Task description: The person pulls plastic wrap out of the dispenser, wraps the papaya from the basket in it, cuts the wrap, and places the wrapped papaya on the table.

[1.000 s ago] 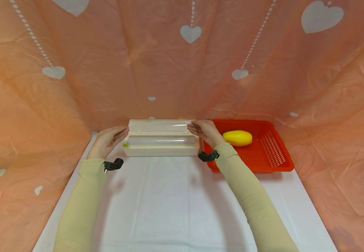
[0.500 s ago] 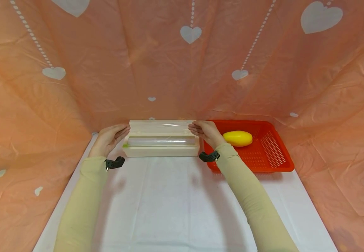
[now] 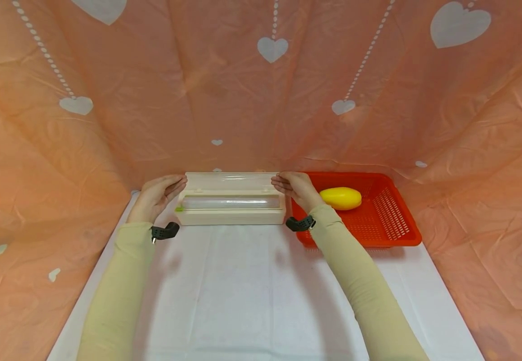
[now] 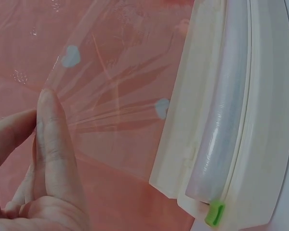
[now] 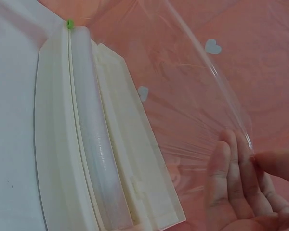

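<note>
A cream cling film dispenser (image 3: 230, 217) stands at the back of the table with its lid (image 3: 197, 182) up. Inside lies a roll (image 3: 231, 202) of clear film, and a green slider cutter (image 4: 215, 214) sits at its left end. A sheet of cling film (image 4: 106, 103) stretches taut between both hands, creased toward the fingers. My left hand (image 3: 154, 197) pinches one corner between thumb and fingertips, left of the lid. The other corner is pinched by my right hand (image 3: 298, 188), at the lid's right end. In the right wrist view, the film's folded edge (image 5: 221, 84) runs to the fingertips.
Right of the dispenser stands a red plastic basket (image 3: 355, 233), holding a yellow oval fruit (image 3: 341, 198). My right forearm passes over its near left corner. A peach curtain (image 3: 224, 100) with white hearts closes off the back and sides of the white-covered table (image 3: 238, 296).
Both hands have shifted very slightly, the left one a little upward and to the right in the head view, still holding the film. Dispenser, basket and fruit stay put.
</note>
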{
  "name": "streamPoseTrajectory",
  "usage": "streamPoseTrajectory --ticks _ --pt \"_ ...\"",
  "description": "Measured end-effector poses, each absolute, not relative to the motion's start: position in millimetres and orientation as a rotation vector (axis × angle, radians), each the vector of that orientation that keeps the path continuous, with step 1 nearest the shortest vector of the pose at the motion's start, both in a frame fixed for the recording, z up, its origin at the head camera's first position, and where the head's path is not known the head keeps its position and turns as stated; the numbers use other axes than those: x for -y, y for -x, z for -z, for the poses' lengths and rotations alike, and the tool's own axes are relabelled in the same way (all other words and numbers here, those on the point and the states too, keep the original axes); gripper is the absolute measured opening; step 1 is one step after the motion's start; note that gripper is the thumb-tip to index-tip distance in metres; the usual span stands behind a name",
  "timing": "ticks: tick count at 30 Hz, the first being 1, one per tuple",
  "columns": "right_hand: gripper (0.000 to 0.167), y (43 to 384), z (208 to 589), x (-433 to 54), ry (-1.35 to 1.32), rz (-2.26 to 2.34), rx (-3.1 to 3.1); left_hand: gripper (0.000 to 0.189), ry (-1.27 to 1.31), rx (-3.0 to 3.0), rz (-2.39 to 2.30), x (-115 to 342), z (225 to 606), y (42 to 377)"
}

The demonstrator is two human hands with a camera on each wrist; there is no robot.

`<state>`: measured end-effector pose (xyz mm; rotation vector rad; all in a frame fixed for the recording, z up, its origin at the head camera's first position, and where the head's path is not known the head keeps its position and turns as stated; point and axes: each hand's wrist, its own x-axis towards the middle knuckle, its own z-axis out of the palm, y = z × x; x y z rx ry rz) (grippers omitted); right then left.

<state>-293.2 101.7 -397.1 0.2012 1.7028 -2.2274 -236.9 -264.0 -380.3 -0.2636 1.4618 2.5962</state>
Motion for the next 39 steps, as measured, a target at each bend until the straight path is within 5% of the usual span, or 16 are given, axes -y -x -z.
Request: streamPoseTrajectory --ticks 31,39 --pt "0.038 294.7 396.6 -105.2 -0.143 2.217 -1.725 0.016 0.284 -1.568 -2.564 258.7 370.2 239.1" --pt "0.03 296.3 393.9 -108.1 -0.117 2.217 -1.741 0.015 0.26 -1.606 -2.538 257.8 366.8 237.0"
